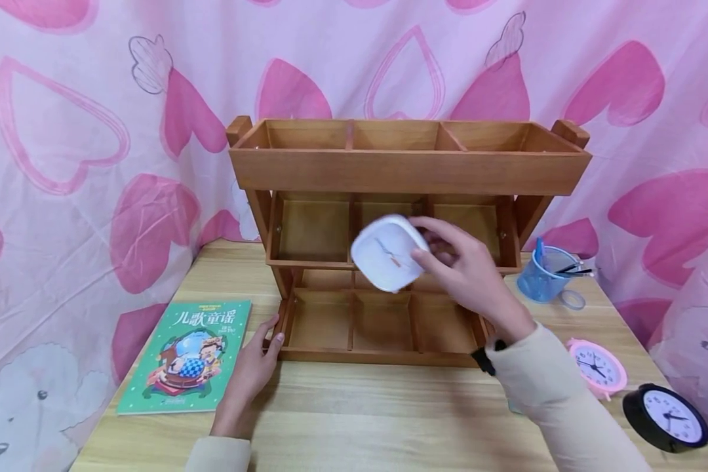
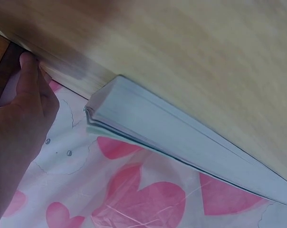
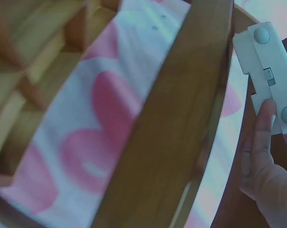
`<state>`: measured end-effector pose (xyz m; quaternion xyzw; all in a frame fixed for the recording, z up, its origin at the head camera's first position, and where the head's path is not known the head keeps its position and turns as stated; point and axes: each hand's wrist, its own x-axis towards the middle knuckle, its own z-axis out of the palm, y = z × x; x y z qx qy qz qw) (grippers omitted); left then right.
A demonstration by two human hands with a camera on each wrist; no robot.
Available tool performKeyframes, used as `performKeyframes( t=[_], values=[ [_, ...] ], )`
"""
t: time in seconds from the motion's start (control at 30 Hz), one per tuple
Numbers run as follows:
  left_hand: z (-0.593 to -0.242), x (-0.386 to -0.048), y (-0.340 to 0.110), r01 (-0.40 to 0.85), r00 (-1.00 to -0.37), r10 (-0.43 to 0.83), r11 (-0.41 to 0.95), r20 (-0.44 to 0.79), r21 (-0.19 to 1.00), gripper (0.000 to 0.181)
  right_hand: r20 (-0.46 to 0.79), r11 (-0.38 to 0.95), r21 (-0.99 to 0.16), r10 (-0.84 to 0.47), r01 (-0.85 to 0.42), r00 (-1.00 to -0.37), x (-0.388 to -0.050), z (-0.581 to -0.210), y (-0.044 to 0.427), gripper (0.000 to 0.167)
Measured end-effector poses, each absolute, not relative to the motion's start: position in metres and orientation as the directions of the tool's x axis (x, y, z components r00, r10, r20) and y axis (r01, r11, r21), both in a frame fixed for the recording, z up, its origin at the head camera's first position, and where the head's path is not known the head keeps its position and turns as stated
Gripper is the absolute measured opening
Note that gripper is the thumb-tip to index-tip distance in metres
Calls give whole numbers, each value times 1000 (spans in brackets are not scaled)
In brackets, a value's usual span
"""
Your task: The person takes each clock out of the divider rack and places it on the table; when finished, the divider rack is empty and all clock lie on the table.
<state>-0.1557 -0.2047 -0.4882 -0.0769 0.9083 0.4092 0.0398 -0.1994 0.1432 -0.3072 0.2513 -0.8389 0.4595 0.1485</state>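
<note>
My right hand (image 1: pixel 463 269) holds a white square clock (image 1: pixel 383 252) with rounded corners in front of the middle tier of a wooden shelf (image 1: pixel 410 172). The clock is tilted; its face is turned toward the head view, with a grey and an orange pointer. In the right wrist view the clock's edge (image 3: pixel 272 76) shows round feet and a small switch, and fingers press on it. Down at the shelf's lower left corner, my left hand (image 1: pixel 254 360) grips the side with thumb and fingers; some of those fingers are hidden.
On the left lies a green picture book (image 1: pixel 185 357). To the right stand a blue mesh pen cup (image 1: pixel 545 275), a tape roll (image 1: pixel 573 299), a pink clock (image 1: pixel 598 368) and a black clock (image 1: pixel 667 417). A pink heart-patterned curtain (image 1: pixel 354 59) hangs behind.
</note>
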Motion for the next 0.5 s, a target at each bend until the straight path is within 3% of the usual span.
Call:
performKeyframes(
  t=[0.3,0.5],
  values=[
    [-488,-155,-203,-173,-985,-104,650,-138,740,50,450,469,-765,-103,-442,-887,-144,-342,231,52],
    [-487,-157,-200,-151,-988,-91,650,-121,745,50,361,520,-809,72,-274,-930,-101,-382,296,53]
  ],
)
